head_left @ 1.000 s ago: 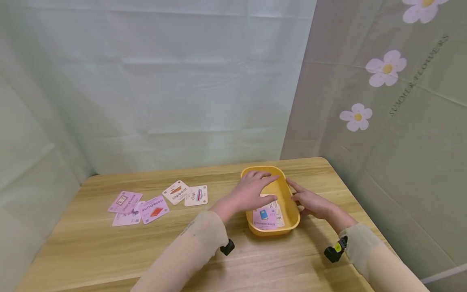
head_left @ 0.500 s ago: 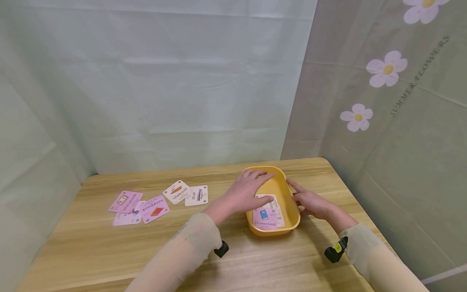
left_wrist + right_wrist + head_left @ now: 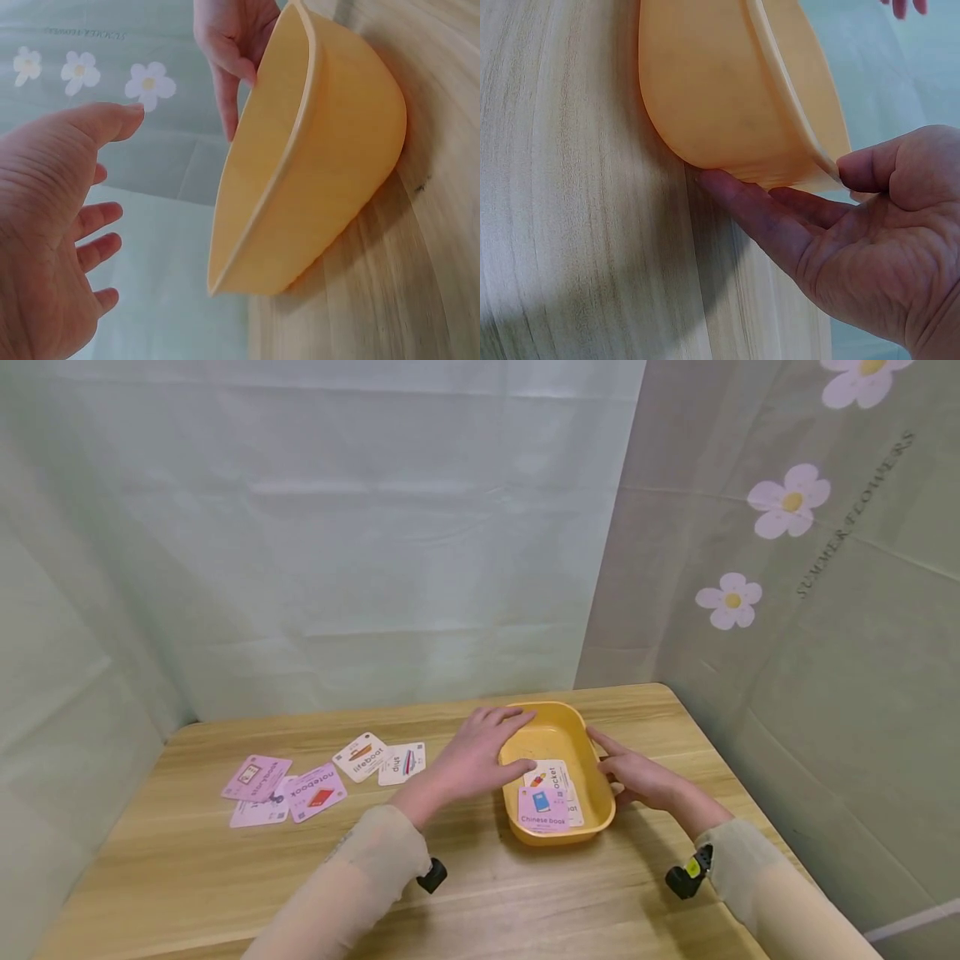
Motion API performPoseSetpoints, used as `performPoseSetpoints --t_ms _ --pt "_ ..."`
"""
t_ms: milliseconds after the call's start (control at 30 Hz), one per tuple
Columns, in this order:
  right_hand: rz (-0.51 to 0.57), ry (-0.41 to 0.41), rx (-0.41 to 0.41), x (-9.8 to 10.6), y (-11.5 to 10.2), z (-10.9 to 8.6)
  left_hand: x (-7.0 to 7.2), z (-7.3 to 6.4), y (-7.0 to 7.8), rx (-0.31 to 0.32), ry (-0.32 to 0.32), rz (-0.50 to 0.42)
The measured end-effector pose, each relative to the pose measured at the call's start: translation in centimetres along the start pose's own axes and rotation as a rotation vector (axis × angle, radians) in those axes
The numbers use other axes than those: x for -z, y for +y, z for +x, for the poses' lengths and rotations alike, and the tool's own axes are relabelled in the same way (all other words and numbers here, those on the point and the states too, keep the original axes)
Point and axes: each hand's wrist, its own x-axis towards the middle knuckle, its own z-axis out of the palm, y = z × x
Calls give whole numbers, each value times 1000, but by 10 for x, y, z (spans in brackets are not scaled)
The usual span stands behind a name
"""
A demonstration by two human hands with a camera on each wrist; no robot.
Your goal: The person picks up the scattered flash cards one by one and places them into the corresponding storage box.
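A yellow plastic bin point(image 3: 558, 727) stands on the table. Inside it lie a pink "Chinese book" card point(image 3: 542, 818) and white cards, the upper white card point(image 3: 555, 770) partly lettered "ocket". My left hand point(image 3: 480, 756) hovers with spread, loosely bent fingers and holds nothing; in the head view it overlaps the bin's left rim, while the left wrist view has it apart from the bin point(image 3: 330, 165). On the other side my right hand point(image 3: 641, 778) grips the bin, its thumb at the rim and its fingers point(image 3: 757, 214) against the outer wall.
Left of the bin, on the wooden table point(image 3: 465, 893), lie a "lifeboat" card point(image 3: 362, 756) and a "ship" card point(image 3: 405, 764), overlapping. Farther left are a "storybook" card point(image 3: 257, 777), a "notebook" card point(image 3: 317, 793) and a half-covered card point(image 3: 258, 812). A curtain point(image 3: 337, 543) hangs behind.
My left hand has moved left from over the bin's inside to its left rim, uncovering more of the white card. The right hand keeps its grip; the bin and cards stay put.
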Motion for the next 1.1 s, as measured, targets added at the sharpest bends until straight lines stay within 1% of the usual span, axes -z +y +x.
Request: performPoseSetpoints --t_ms 200,400,467,800,967,1100 --pt "8 -4 2 0 -1 0 1 -8 -9 -2 20 25" --pt "6 0 2 -1 -1 1 2 -19 -19 -7 22 121" --pt "4 5 0 -1 -1 0 2 -24 -23 -1 22 136" --pt "8 11 -3 -2 -2 -2 4 -42 -44 47 30 82" --pt "15 2 4 -2 0 -1 9 -57 -56 75 47 53" --pt "19 -2 10 -1 0 0 15 -70 -69 97 75 54"
